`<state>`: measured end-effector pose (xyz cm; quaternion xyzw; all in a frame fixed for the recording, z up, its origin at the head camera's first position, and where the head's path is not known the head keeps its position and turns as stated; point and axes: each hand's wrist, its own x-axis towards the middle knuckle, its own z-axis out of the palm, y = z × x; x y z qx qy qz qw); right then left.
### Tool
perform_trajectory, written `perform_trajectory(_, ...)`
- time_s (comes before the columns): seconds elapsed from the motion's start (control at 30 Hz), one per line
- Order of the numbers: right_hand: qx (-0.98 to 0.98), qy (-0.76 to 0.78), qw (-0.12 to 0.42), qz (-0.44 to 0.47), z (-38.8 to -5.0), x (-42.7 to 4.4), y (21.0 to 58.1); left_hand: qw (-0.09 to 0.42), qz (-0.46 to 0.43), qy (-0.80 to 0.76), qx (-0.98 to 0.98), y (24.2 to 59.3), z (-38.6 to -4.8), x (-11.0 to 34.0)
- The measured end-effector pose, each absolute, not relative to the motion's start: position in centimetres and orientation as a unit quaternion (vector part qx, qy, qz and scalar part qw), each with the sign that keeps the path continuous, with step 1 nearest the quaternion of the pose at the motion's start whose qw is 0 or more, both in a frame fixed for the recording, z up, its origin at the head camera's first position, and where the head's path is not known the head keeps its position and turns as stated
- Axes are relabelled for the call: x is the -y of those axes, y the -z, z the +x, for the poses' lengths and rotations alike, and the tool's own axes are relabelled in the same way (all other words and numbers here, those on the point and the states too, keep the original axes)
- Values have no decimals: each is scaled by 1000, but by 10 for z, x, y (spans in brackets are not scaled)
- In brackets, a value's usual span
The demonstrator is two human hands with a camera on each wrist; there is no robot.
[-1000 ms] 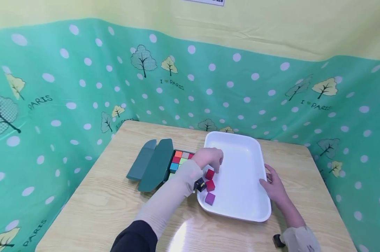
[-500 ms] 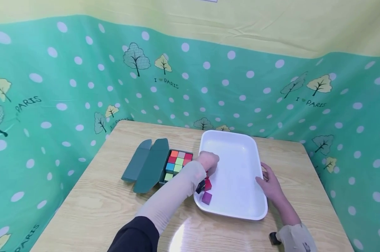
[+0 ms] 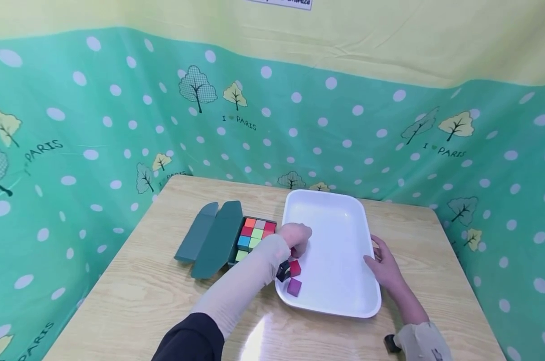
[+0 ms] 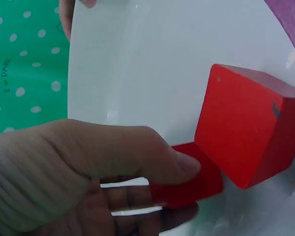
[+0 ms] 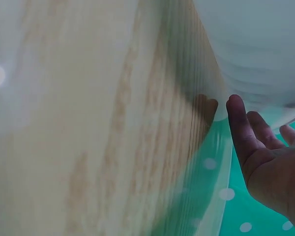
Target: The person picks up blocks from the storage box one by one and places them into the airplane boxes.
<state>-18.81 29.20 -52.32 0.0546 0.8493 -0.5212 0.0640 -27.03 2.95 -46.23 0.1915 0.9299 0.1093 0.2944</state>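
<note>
Inside the white plastic tray point(image 3: 331, 306), my left hand point(image 3: 296, 237) reaches down at the left side. In the left wrist view its thumb and fingers pinch a red cube point(image 4: 206, 179). Another red cube point(image 3: 295, 268) sits right beside it, with chipped paint at a corner. A purple cube point(image 3: 294, 287) lies nearer the tray's front left corner. My right hand point(image 3: 386, 265) holds the tray's right rim, thumb over the edge and fingers along the outer wall.
Left of the tray stands a dark green box point(image 3: 233, 265) of coloured cubes point(image 3: 256, 233), its lid point(image 3: 218, 240) folded open to the left; my left forearm crosses its front. The wooden table point(image 3: 132, 301) meets a green dotted curtain point(image 3: 236, 140) behind and at both sides.
My left hand has come down onto the far red cube and now pinches it. The right hand stays at the tray rim. The head view has shifted slightly.
</note>
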Motion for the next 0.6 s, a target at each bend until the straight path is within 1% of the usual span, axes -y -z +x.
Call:
perform_trajectory(0.03,-849,521,66,54,-188,-292,523,283,224,-43,-932,464,-272,-29)
perform_trajectory(0.13,-851,518,65,56,-188,-292,523,291,246,-95,-920,471,-278,-26)
perform_trajectory(0.33,-855,513,58,47,-190,-294,521,276,312,-227,-880,477,-288,-22)
perform_trajectory(0.47,-851,520,58,36,-189,-294,523,256,336,-287,-860,472,-291,-20)
perform_trajectory(0.6,-850,521,60,36,-188,-294,526,230,358,-323,-845,459,-290,-18)
